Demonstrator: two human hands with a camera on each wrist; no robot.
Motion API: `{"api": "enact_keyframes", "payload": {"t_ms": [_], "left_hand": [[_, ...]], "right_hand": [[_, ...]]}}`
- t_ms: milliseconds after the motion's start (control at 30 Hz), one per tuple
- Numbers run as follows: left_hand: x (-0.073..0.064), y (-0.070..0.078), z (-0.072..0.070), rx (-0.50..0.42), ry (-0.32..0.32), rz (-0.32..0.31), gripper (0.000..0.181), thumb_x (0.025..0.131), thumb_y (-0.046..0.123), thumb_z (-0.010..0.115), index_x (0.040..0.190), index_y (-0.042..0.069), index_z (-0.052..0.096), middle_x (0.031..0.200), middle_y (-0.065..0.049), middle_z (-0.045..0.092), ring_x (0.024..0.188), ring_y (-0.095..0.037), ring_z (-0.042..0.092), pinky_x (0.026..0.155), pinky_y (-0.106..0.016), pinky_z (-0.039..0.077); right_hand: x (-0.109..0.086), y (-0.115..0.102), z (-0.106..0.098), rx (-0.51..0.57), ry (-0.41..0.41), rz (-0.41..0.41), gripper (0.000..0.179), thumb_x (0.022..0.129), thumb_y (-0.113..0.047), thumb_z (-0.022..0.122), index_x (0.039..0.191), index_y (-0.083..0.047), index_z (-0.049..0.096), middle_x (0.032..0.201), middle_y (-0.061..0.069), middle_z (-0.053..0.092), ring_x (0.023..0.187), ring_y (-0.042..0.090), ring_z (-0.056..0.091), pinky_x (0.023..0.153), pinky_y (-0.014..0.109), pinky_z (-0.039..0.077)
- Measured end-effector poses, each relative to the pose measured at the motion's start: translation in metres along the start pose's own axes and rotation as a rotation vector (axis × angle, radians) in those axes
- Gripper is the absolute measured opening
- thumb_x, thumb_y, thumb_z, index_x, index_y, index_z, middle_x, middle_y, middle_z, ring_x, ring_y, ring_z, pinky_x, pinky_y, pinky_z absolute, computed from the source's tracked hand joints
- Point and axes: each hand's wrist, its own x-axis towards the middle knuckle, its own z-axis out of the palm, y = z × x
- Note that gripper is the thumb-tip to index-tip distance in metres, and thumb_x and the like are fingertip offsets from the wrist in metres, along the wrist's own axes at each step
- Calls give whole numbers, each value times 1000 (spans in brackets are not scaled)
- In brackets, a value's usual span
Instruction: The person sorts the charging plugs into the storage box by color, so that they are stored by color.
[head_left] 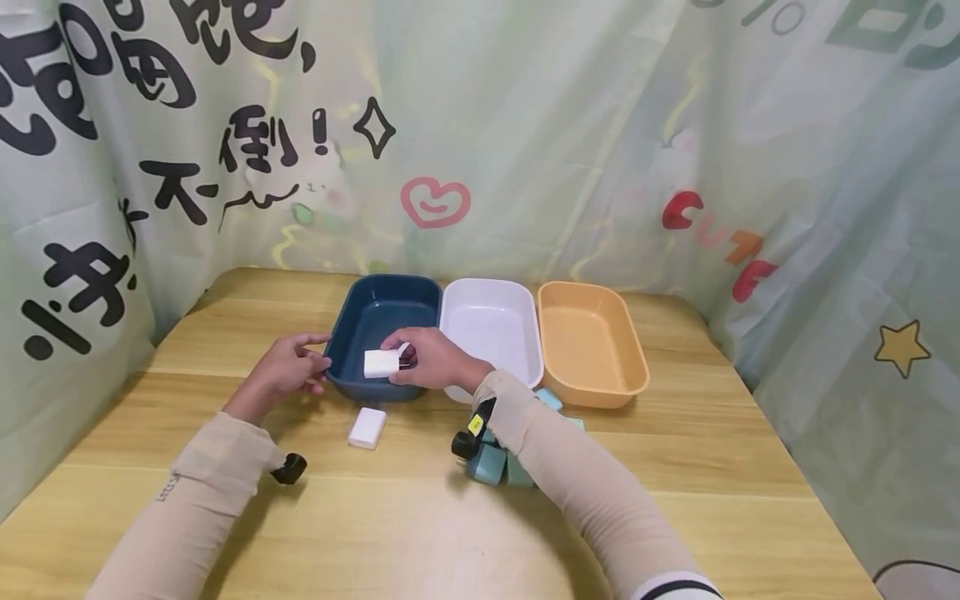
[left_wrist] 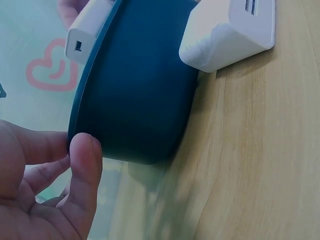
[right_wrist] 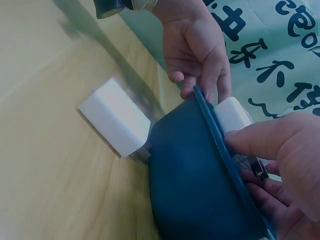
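Observation:
My right hand (head_left: 438,360) holds a white charger plug (head_left: 381,364) over the dark blue tray (head_left: 393,312), its metal prongs toward the palm. A USB port shows in the end of this plug (left_wrist: 82,42) in the left wrist view. At the tray's left side, my left hand (head_left: 288,367) pinches the rim between thumb and index finger. A second white charger plug (head_left: 367,427) lies on the table just in front of the tray. In the right wrist view, this loose plug (right_wrist: 115,117) has its prongs partly in view beside the tray wall.
A white tray (head_left: 491,321) and an orange tray (head_left: 592,342) stand in a row to the right of the blue one. Several teal blocks (head_left: 487,464) lie on the wooden table (head_left: 360,533), partly hidden under my right forearm. A printed curtain (head_left: 525,167) hangs behind.

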Motion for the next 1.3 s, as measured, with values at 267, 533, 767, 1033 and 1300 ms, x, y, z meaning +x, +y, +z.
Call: {"api": "enact_keyframes", "payload": {"t_ms": [267,533,767,1033,1300], "left_hand": [[0,2,1,-1,-13,2,57,97,-2,53,150,0,32,106,-21,53,75,-25,59,64,-33,57],[1,5,2,17,-8,29,56,96,-4,53,148,-3,33,103,-21,51,78,-28,60,64,-34,58],[0,5,2,47,5,7,57,96,-4,53,149,-2,33,105,-22,52,79,-30,61,64,-34,57],[-1,4,1,42,-8,19,57,96,-3,54,149,-3,32,104,-21,52,82,-31,62,64,-33,57],[0,3,1,44,-6,1,57,97,-1,54,149,0,32,110,-23,52,82,-30,63,65,-34,58]], "right_hand": [[4,6,1,-12,-3,3,40,82,-13,80,117,-5,64,111,7,62,84,13,62,78,18,50],[9,10,0,-29,27,-12,40,81,-12,80,117,-5,64,110,8,64,84,12,62,78,17,50],[14,14,3,-65,48,-31,38,81,-14,80,115,-6,65,108,6,64,83,13,60,77,17,49],[18,11,3,-50,77,5,38,82,-13,79,115,-5,64,107,6,64,82,14,59,76,17,48],[24,13,3,-31,91,22,37,81,-12,80,114,-5,64,102,6,64,82,12,60,77,18,49]]}}
